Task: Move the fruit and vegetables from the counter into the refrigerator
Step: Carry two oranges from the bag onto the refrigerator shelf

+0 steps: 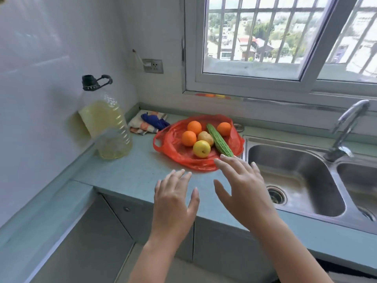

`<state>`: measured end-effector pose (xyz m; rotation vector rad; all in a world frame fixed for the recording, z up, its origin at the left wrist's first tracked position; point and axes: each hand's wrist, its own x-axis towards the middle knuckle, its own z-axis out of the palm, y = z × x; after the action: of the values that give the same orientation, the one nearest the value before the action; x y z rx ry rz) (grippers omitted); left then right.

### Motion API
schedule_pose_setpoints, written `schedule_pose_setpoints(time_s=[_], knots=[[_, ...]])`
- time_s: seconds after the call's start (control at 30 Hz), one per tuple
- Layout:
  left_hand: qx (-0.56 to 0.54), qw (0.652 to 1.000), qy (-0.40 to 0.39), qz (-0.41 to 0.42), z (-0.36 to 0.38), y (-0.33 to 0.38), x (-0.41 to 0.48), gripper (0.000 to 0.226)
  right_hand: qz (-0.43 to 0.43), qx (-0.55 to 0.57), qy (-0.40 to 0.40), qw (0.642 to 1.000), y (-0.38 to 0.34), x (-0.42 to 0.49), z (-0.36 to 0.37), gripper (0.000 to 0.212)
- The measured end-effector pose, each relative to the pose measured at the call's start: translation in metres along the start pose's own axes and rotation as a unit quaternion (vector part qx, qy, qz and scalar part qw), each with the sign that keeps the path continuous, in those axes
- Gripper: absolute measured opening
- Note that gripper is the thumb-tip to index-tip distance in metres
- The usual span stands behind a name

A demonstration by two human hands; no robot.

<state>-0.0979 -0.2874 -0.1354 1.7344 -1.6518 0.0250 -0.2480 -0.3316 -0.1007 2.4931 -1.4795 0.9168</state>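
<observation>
A red plastic bag (173, 146) lies spread flat on the pale green counter (132, 170). On it sit three oranges (189, 138), a yellow apple (201, 148), a tan potato (205, 137) and a green bitter gourd (219, 142) lying diagonally. My left hand (175, 201) hovers open over the counter's front edge, just short of the bag. My right hand (242, 186) is open too, its fingertips close to the near end of the gourd and the bag's front rim. Neither hand holds anything. No refrigerator is in view.
A large oil bottle (108, 123) with a black cap stands at the left by the wall. Folded cloths (146, 122) lie in the back corner. A steel double sink (295, 176) with a tap (346, 127) is at the right. A barred window is behind.
</observation>
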Motion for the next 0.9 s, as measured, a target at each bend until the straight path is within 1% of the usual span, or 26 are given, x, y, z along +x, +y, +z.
schedule_pose_setpoints(time_s=[0.1, 0.17, 0.33, 0.5, 0.67, 0.8, 0.9], knots=[[-0.040, 0.999, -0.018, -0.022, 0.014, -0.018, 0.026, 0.051, 0.004, 0.001, -0.008, 1.000, 0.013, 0.025, 0.022, 0.042], [-0.060, 0.997, -0.034, -0.032, 0.026, -0.028, 0.046, 0.053, 0.004, 0.004, -0.010, 1.000, 0.021, 0.046, 0.038, 0.046], [-0.040, 0.999, -0.032, -0.014, 0.064, -0.053, 0.107, 0.051, 0.000, 0.025, -0.022, 0.999, 0.045, 0.102, 0.084, 0.042], [-0.021, 0.999, -0.038, -0.006, 0.104, -0.080, 0.171, 0.048, 0.012, 0.044, -0.047, 0.998, 0.078, 0.159, 0.132, 0.042], [-0.023, 0.998, -0.057, -0.023, 0.140, -0.104, 0.211, 0.047, 0.023, 0.042, -0.073, 0.996, 0.116, 0.200, 0.183, 0.040], [-0.040, 0.994, -0.088, -0.047, 0.164, -0.121, 0.236, 0.049, 0.048, 0.049, -0.105, 0.992, 0.137, 0.224, 0.215, 0.040], [-0.038, 0.991, -0.121, -0.047, 0.183, -0.137, 0.256, 0.051, 0.065, 0.058, -0.131, 0.988, 0.150, 0.238, 0.238, 0.039]])
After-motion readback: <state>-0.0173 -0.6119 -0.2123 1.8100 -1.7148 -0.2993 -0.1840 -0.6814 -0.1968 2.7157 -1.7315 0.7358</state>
